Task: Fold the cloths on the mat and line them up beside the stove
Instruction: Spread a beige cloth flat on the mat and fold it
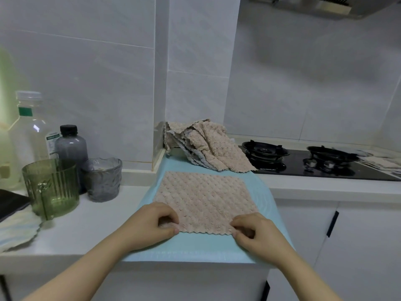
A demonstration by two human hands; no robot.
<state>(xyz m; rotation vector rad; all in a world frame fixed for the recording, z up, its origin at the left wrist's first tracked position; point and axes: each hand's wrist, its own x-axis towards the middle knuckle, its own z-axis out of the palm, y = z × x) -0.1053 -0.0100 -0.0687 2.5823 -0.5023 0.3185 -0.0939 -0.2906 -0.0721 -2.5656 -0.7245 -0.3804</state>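
A beige, square, waffle-textured cloth (pixel 204 198) lies flat and unfolded on the middle of the pale blue mat (pixel 195 246). The left hand (pixel 152 222) pinches its near left corner, and the right hand (pixel 258 233) pinches its near right corner. At the mat's far end a heap of beige cloths (pixel 206 144) waits. Right of the mat, past the black glass stove (pixel 303 161), pale flat cloths (pixel 382 162) may already be done.

White counter (pixel 86 231): teal mat (pixel 195 246), green cup (pixel 52 187), grey glass (pixel 103 179), dark bottle (pixel 70 146), clear bottle (pixel 30 131) at left; black stove (pixel 314 168) at right.
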